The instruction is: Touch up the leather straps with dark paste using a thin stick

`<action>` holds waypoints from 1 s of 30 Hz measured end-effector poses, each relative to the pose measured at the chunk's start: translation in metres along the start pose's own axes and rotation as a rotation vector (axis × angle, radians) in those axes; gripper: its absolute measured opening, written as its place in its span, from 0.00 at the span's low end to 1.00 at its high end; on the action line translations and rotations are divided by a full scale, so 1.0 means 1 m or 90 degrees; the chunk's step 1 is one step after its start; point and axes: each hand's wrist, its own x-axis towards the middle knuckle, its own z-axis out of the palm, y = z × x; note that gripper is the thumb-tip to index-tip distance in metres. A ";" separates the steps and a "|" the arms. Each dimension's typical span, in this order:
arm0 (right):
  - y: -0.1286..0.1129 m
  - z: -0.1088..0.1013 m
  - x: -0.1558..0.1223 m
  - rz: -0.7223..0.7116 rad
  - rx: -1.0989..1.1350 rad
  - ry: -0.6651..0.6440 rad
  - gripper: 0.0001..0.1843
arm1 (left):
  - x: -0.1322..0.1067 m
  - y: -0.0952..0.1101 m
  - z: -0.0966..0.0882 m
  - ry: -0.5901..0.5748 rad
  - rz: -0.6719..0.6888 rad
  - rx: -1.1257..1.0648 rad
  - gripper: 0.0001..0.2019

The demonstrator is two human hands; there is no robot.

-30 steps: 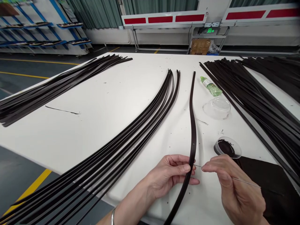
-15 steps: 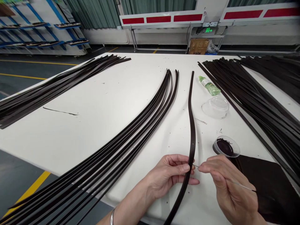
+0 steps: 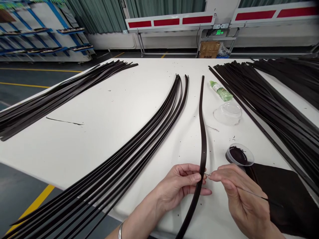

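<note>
My left hand [image 3: 181,186] pinches a long black strip [image 3: 202,139] that runs from the table's near edge away up the white table [image 3: 119,109]. Its thumb and fingers close on the strip's edge. My right hand [image 3: 241,199] is closed on a thin metal needle tool [image 3: 249,192], and the tool's tip touches the strip's right edge beside my left thumb. A small clear cup of black paint [image 3: 239,155] stands just beyond my right hand.
A fan of several black strips [image 3: 139,146] lies left of the held one. More strip piles lie at far left [image 3: 50,99] and right [image 3: 274,106]. A green bottle [image 3: 220,91], an upturned clear lid [image 3: 227,113] and a black cloth [image 3: 286,192] sit on the right.
My right hand has slid a little left, bringing the needle tip up to the strip. The left hand keeps its grip.
</note>
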 end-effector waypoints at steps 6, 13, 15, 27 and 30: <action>0.001 -0.002 -0.006 0.023 0.033 -0.004 0.15 | -0.001 -0.001 -0.002 -0.010 0.001 0.009 0.13; -0.004 0.000 -0.016 0.397 0.053 0.156 0.13 | -0.004 -0.001 -0.002 -0.022 0.026 0.001 0.11; -0.005 0.004 -0.012 0.485 0.073 0.098 0.10 | -0.003 0.000 -0.002 -0.024 0.019 0.000 0.12; 0.024 0.008 0.028 0.606 0.262 0.181 0.16 | -0.008 -0.004 -0.006 -0.079 -0.003 -0.007 0.12; 0.022 0.000 0.028 0.582 0.229 0.150 0.15 | -0.009 -0.004 -0.007 -0.066 0.002 -0.013 0.12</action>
